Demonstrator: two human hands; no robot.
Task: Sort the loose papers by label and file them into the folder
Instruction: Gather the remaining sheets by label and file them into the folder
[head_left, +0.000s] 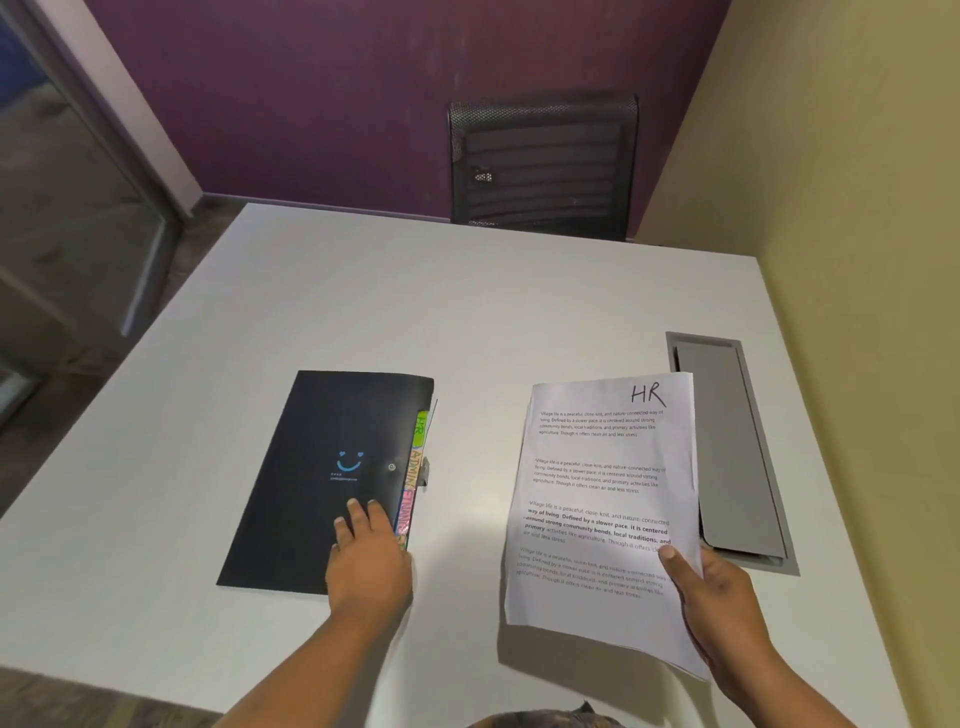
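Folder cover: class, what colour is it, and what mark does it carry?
The folder is black with a small blue smiley face; head view shows it.

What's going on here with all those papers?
A person is sorting papers at a white table. Their right hand holds a stack of papers with HR written on the top sheet. Their left hand rests on the dark folder, which lies closed, next to its coloured tabs.

One head-worn wide-angle view looks forward and down across the counter (363, 312) from its near edge. It sits close above, facing the far chair (543, 166).
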